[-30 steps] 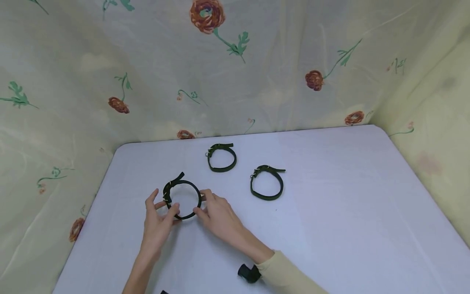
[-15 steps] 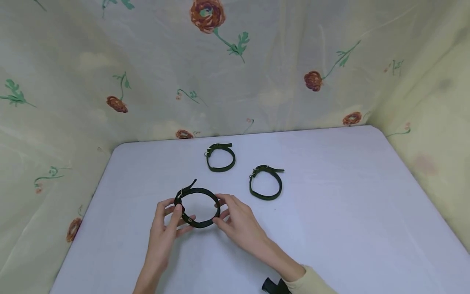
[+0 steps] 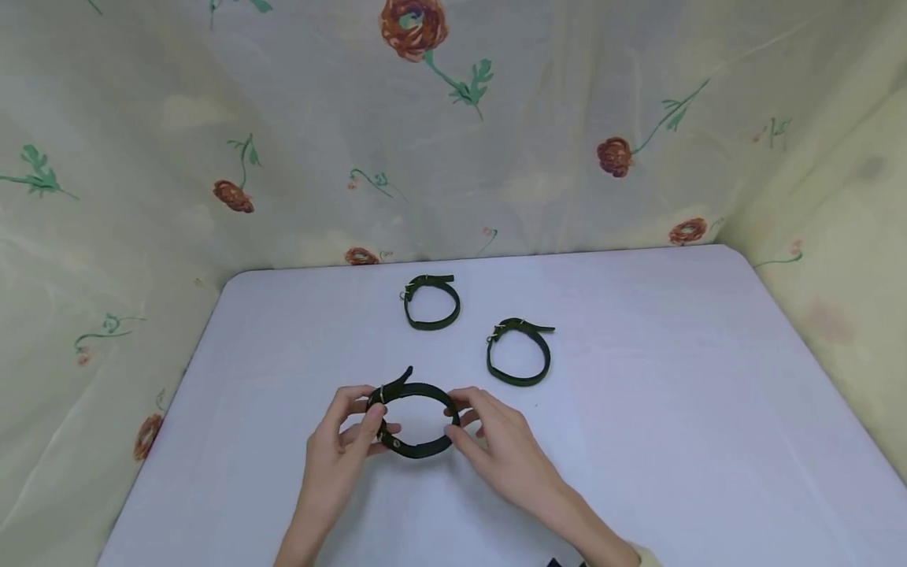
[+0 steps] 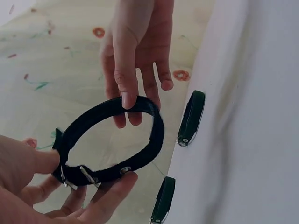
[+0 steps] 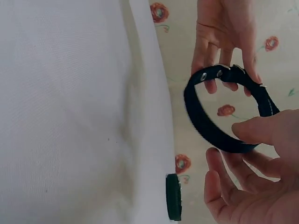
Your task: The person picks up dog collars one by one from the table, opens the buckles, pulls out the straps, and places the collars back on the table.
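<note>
In the head view both hands hold up a dark buckled collar [image 3: 418, 451], its loop fastened and its loose strap end sticking up at the buckle. My left hand [image 3: 338, 457] pinches the buckle side, thumb in front and fingers behind. On the opposite side of the loop, my right hand [image 3: 506, 453] pinches the plain band between thumb and fingers. Metal buckle parts and an eyelet show on the collar [image 4: 158, 135] in the left wrist view. Two similar dark green collars lie on the table farther back: one collar [image 3: 434, 324] near the back edge, another collar [image 3: 520, 381] right of it.
A white-covered table [image 3: 673, 409] spreads beneath the hands. Behind it and along the sides hangs a pale curtain [image 3: 538, 157] with printed flowers. A small piece of a black object [image 3: 556, 562] shows at the bottom edge beside the right forearm.
Both hands have carried the held collar to the right and lower in the head view, where it looks larger and tipped flatter. The two collars on the table have stayed put.
</note>
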A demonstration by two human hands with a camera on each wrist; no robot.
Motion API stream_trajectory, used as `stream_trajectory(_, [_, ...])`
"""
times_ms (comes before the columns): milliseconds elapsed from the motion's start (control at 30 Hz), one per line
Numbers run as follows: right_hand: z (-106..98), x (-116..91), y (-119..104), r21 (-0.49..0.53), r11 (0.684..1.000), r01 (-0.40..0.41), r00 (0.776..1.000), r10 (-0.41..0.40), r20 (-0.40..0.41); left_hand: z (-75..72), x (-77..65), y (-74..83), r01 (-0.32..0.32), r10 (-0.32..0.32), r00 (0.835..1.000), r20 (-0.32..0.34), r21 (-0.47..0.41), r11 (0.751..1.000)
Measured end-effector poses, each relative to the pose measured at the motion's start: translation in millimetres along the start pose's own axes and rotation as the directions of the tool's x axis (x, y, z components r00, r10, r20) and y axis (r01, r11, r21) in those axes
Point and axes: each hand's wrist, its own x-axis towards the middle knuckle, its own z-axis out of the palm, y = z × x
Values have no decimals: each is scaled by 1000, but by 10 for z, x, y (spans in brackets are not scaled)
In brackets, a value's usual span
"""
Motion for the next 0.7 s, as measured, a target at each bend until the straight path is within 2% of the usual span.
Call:
stream_trajectory(100, [-56, -31, -1, -4, 1000, -4, 999, 4, -32, 56, -6, 6, -39, 39, 999, 37, 6, 999])
stream_trajectory(300, [-143, -57, -21, 33, 999, 38, 997, -36, -64, 168, -31, 19, -139, 133, 987, 92, 62, 988])
stream_trajectory(567, [-200, -95, -54, 94, 995, 23, 999, -21, -29, 277, -91, 74, -228, 210, 970, 122, 154, 961])
stream_trajectory(700, [-202, -103, -61, 155, 987, 36, 999, -36, -2, 304, -112, 61, -253, 234, 962, 139, 139, 957])
